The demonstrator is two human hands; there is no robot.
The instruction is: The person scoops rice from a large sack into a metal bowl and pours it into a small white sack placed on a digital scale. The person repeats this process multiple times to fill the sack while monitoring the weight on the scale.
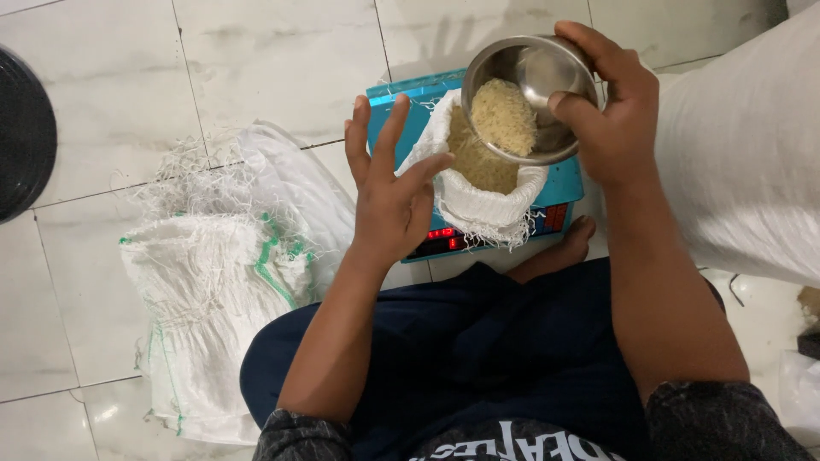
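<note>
Two hands are in view: the left hand [389, 192] and the right hand [611, 111]. There is one steel bowl [530, 85], and it carries one heap of rice [504, 115]. One small white sack [478, 201] stands open with rice inside. There is one blue weighing scale [559, 196] with one red lit display [442, 239]. One pile of empty woven sacks [213, 290] lies on the floor (how many are in the pile cannot be told). One large filled white sack [743, 162] shows at the right edge, one dark round object [24, 132] at the left edge, and one bare foot [559, 252].
</note>
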